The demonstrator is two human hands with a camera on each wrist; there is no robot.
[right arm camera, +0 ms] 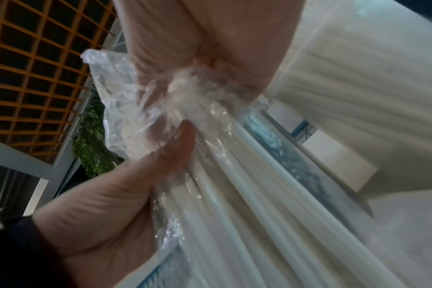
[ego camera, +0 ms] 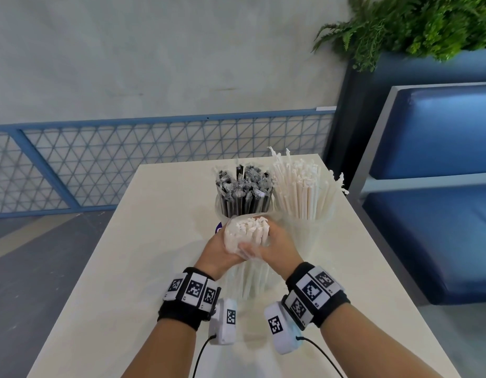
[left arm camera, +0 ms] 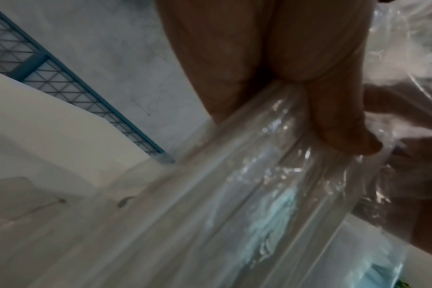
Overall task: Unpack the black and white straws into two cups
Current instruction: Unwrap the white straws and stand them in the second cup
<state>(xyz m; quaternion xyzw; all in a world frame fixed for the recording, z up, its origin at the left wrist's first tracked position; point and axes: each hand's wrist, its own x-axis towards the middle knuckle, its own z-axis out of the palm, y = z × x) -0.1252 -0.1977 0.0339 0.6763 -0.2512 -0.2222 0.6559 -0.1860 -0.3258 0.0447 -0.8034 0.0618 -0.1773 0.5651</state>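
In the head view both hands hold a clear plastic bag of white straws [ego camera: 247,230] upright over the near middle of the table. My left hand [ego camera: 221,251] grips its left side and my right hand [ego camera: 277,245] grips its right side. The straw tips show at the open top. In the left wrist view my left hand [left arm camera: 343,134] presses the crinkled bag [left arm camera: 259,194]. In the right wrist view my right hand [right arm camera: 185,48] pinches the bunched bag [right arm camera: 116,93] round the white straws [right arm camera: 234,204]. Behind stand a clear cup of black straws [ego camera: 240,192] and a clear cup of white straws [ego camera: 302,189].
The cream table [ego camera: 127,255] runs away from me, with bare surface on its left half. A blue padded bench [ego camera: 433,214] stands to the right, a planter with ferns [ego camera: 416,25] behind it. A blue mesh railing [ego camera: 127,165] lies beyond the table's far edge.
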